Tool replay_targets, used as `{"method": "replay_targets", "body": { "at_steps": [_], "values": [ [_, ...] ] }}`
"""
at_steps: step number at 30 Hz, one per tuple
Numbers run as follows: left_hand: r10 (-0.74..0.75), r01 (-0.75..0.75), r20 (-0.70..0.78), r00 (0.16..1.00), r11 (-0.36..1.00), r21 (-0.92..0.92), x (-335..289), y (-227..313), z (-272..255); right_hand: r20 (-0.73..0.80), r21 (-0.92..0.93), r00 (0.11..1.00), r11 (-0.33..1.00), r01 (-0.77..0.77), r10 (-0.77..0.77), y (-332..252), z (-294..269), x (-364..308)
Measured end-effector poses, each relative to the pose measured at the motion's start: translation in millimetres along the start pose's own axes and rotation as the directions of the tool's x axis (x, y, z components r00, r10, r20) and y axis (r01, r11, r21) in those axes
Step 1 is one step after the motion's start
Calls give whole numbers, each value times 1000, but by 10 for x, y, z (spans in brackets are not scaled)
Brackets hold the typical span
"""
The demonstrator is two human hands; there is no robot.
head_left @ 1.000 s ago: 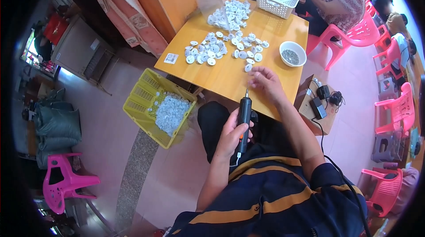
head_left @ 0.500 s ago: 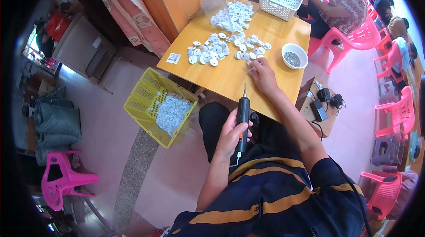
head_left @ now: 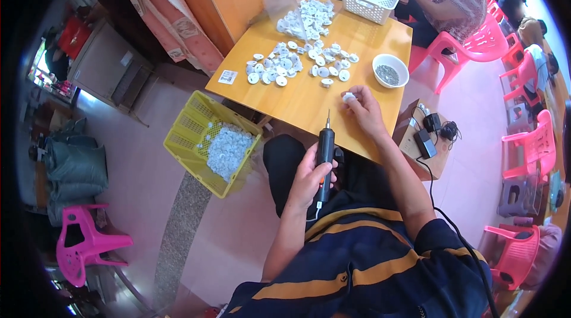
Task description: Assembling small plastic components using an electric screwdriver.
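While your left hand [head_left: 309,179] wraps its fingers round the black screwdriver [head_left: 325,145], your right hand [head_left: 367,113] pinches a white piece [head_left: 349,97] over the surface [head_left: 370,37]. It looks light and stiff; grip its edges.

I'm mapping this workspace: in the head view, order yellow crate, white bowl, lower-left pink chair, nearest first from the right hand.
1. White bowl: on the table, beyond and right of the right hand.
2. Yellow crate: to the left.
3. Pink chair: far lower left.
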State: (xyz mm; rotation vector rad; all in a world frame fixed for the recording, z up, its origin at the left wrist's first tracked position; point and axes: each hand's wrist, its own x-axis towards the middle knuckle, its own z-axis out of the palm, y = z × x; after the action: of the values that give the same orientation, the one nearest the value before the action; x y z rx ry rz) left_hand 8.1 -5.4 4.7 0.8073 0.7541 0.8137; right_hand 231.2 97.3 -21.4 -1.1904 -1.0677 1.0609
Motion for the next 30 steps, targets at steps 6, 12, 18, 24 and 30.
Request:
{"method": "replay_targets", "body": {
  "at_steps": [6, 12, 18, 24, 30],
  "values": [
    [-19, 18, 12, 1000, 1000, 13, 7, -4, 14, 102, -38, 994, 999, -28, 32, 2, -38, -39],
    [-35, 34, 43, 998, 999, 22, 9, -12, 16, 93, 79, 992, 993, -91, 84, 69, -16, -101],
    [-43, 41, 33, 999, 998, 37, 1, 1, 46, 115, -72, 988, 993, -95, 103, 38, 31, -155],
    [-47, 46, 11, 999, 996, 71, 2, 16, 58, 118, -53, 987, 993, -108, 114, 33, 47, -162],
    [-31, 31, 0, 1000, 996, 86, 13, -25, 70, 192, -38, 975, 993, -107, 113, 44, 33, -139]
  ]
}}
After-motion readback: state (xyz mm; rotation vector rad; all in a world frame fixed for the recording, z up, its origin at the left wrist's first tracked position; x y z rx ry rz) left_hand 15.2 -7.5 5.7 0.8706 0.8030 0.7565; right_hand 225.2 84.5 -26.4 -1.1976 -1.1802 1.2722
